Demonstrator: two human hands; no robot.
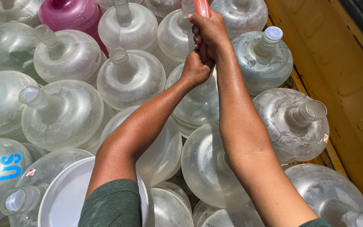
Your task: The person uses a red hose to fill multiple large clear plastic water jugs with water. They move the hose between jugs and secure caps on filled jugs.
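Both my hands grip a red hose (202,7) that runs down from the top edge of the view. My right hand (209,32) is closed around it higher up. My left hand (195,69) is closed on it just below, the two hands touching. The hose's lower end is hidden behind my hands, over a clear jug (198,105). Around them stand several large clear plastic water jugs with open necks, such as one (130,77) to the left.
A pink jug (70,14) stands at the top left. One jug (262,56) on the right has a white cap. A white round basin (64,197) lies at the bottom left. A yellow metal wall (337,71) borders the jugs on the right.
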